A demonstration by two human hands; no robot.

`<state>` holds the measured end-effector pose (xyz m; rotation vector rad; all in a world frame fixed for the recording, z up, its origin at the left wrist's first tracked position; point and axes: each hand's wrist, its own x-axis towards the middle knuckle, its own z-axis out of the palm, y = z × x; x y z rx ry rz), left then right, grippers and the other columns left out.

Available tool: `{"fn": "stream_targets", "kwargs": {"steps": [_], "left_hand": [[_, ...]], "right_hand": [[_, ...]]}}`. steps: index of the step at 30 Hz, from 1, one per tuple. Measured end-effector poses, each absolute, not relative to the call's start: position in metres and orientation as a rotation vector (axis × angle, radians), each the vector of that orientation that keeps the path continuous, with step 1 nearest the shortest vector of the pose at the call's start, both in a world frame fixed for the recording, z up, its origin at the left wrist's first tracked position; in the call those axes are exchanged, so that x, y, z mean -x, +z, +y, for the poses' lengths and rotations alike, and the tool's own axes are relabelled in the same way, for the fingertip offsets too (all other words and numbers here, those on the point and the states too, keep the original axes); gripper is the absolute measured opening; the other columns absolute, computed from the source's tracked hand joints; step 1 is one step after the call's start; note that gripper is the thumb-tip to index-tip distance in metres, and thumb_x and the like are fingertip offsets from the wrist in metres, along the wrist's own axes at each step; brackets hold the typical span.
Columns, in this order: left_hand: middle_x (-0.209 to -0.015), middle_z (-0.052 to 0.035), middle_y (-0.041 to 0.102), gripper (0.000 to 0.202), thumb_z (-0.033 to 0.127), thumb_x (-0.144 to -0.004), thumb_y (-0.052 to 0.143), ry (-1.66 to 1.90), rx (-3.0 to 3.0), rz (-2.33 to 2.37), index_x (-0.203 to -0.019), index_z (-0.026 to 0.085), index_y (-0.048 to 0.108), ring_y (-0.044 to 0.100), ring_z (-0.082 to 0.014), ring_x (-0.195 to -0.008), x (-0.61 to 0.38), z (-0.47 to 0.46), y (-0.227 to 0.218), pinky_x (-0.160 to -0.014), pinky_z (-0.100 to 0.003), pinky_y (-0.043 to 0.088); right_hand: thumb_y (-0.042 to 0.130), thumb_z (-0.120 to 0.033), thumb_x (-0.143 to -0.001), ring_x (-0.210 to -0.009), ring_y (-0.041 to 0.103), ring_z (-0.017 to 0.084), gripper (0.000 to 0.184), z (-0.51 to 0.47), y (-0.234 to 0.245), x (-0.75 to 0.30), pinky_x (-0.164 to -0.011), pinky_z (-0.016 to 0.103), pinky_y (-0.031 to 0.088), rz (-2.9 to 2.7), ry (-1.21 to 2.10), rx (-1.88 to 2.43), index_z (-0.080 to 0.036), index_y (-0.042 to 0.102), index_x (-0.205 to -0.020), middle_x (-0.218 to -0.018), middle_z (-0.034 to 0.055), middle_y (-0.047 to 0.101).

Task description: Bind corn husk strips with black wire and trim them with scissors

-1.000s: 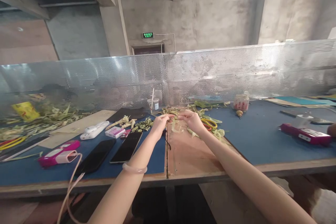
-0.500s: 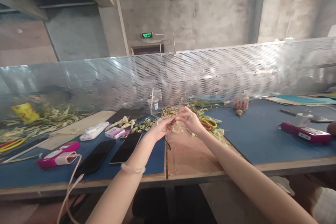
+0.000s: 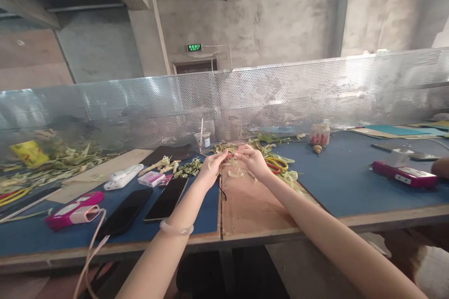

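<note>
Both hands meet above the brown board at the table's middle. My left hand pinches a small piece of pale green leaf strip, fingers curled. My right hand pinches the same strip from the other side, fingertips touching the left hand's. Loose pale strips lie on the board just below them. A heap of green leaf strips and yellow-handled scissors lie right behind my right hand. A clear bangle sits on my left wrist.
Two dark phones and a pink device with a cable lie at left on the blue mat. A plastic cup stands by the perforated metal screen. Another pink device lies at right. More leaves pile far left.
My hands have closed together on the leaf strip and lifted slightly. The view has shifted a little to the right.
</note>
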<state>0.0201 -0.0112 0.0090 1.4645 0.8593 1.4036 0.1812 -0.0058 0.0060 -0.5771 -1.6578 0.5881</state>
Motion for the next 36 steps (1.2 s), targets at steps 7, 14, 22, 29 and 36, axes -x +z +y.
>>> {"fn": "stream_targets", "kwargs": {"steps": [7,14,22,29,36], "left_hand": [[-0.076,-0.0047,0.066,0.031,0.044,-0.069,0.062,1.454,-1.742,1.006,-0.079,0.015,0.069,0.056,-0.0192,-0.075,-0.021,-0.020,0.012,-0.064,-0.025,0.038],[-0.073,-0.0028,0.062,0.021,0.036,-0.076,0.055,1.462,-2.030,1.028,-0.077,0.018,0.066,0.055,-0.0193,-0.074,-0.025,-0.021,0.012,-0.067,-0.026,0.039],[-0.074,-0.0020,0.054,0.011,0.022,-0.078,0.051,1.556,-2.270,1.048,-0.071,0.020,0.060,0.051,-0.0178,-0.076,-0.025,-0.020,0.010,-0.072,-0.025,0.037],[-0.074,-0.0006,0.051,0.011,0.020,-0.077,0.049,1.607,-2.312,1.085,-0.071,0.020,0.058,0.048,-0.0157,-0.071,-0.027,-0.017,0.006,-0.066,-0.023,0.036],[-0.072,-0.0010,0.052,0.012,0.022,-0.077,0.050,1.580,-2.288,1.083,-0.068,0.020,0.059,0.048,-0.0160,-0.071,-0.026,-0.017,0.006,-0.064,-0.023,0.035]], "right_hand": [[0.063,-0.041,-0.071,-0.077,0.051,0.015,0.021,-0.003,0.003,-0.182,-0.072,0.028,0.041,-1.601,0.624,0.617,-0.021,0.071,-0.074,-0.082,0.0011,0.050],[0.066,-0.042,-0.069,-0.080,0.051,0.016,0.021,-0.001,0.003,-0.181,-0.076,0.029,0.040,-1.623,0.565,0.642,-0.022,0.072,-0.071,-0.083,0.0018,0.050],[0.066,-0.044,-0.069,-0.081,0.052,0.017,0.023,-0.003,0.003,-0.179,-0.073,0.029,0.042,-1.649,0.562,0.651,-0.023,0.072,-0.073,-0.087,0.0032,0.050],[0.063,-0.046,-0.070,-0.077,0.052,0.016,0.027,-0.003,-0.002,-0.171,-0.068,0.028,0.043,-1.558,0.601,0.645,-0.021,0.072,-0.075,-0.081,0.0026,0.051],[0.063,-0.044,-0.070,-0.070,0.052,0.015,0.026,-0.004,-0.006,-0.165,-0.060,0.027,0.043,-1.514,0.644,0.625,-0.019,0.070,-0.073,-0.078,0.0032,0.054]]}}
